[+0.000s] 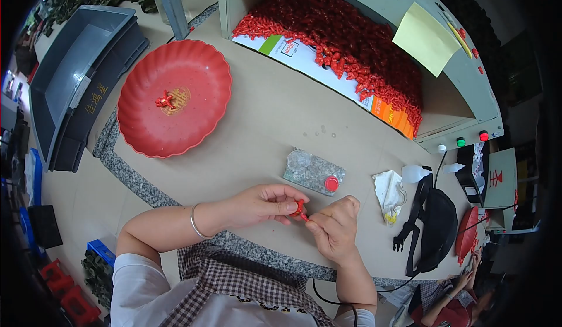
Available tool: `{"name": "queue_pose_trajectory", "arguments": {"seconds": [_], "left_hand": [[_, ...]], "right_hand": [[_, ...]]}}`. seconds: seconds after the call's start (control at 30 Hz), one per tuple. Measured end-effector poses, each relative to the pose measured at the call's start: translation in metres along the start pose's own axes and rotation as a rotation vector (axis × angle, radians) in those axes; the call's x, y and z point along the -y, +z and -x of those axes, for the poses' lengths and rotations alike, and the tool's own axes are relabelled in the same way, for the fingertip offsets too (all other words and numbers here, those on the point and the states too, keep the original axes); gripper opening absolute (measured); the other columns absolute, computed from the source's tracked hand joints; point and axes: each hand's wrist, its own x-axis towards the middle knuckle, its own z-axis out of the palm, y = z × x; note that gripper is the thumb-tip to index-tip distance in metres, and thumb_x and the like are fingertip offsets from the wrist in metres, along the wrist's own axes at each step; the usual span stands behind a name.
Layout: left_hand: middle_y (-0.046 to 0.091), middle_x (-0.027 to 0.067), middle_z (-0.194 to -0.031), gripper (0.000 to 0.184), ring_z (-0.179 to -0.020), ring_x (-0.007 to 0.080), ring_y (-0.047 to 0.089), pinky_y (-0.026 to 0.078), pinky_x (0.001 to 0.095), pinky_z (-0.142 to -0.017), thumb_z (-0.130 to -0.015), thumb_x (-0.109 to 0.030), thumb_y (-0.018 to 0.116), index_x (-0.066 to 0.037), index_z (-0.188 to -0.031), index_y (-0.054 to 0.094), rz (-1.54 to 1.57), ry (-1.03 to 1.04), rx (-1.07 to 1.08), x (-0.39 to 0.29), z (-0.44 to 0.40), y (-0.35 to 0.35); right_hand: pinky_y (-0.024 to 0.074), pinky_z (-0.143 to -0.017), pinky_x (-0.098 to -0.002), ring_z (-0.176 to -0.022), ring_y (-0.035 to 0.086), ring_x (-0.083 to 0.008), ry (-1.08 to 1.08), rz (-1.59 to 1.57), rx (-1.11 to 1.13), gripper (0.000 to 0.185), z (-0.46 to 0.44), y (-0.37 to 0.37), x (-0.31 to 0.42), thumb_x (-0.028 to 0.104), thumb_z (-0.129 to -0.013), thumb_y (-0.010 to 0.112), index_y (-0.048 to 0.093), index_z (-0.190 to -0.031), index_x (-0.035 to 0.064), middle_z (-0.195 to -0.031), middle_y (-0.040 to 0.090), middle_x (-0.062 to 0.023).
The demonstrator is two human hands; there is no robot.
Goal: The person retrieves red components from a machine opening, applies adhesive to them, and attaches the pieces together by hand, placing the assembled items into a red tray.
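Note:
My left hand pinches a small red piece between thumb and fingertips. The closed thumb and finger of my right hand grip the lower end of the same piece. Its exact kind is too small to make out. Just beyond my hands lies a grey speckled stone slab with a clear round dish and a red cap on it. Farther off to the left, a scalloped red plate holds a few small red pieces near its centre.
A box heaped with red pieces sits inside the shelf at the back. Grey bins stand left. On the right are a crumpled white packet, a white bottle and a black waist bag. Another person's arm shows lower right.

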Motion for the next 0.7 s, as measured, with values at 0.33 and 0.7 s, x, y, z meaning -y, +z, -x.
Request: {"name": "queue_pose_trajectory", "arguments": {"seconds": [0.33, 0.7], "left_hand": [[0.060, 0.0069, -0.105, 0.027, -0.097, 0.0137, 0.056, 0.048, 0.0290, -0.081, -0.091, -0.014, 0.051, -0.005, -0.117, 0.053, -0.130, 0.046, -0.002, 0.000, 0.001, 0.001], [0.061, 0.0040, -0.099, 0.024, -0.091, 0.0080, 0.055, 0.045, 0.0231, -0.081, -0.089, -0.012, 0.055, -0.003, -0.112, 0.057, -0.311, 0.184, -0.097, 0.004, 0.002, 0.001]], "right_hand": [[0.0284, -0.072, -0.0341, -0.070, 0.045, -0.0158, -0.039, 0.097, -0.002, 0.015, 0.003, 0.005, -0.001, 0.024, -0.069, 0.070, 0.061, -0.074, 0.0125, -0.071, 0.049, 0.0028], [0.0284, -0.075, -0.0357, -0.073, 0.047, -0.0113, -0.241, 0.484, -0.102, 0.014, 0.009, 0.017, -0.001, 0.026, -0.073, 0.067, 0.058, -0.074, 0.0149, -0.075, 0.049, 0.0042]]}}
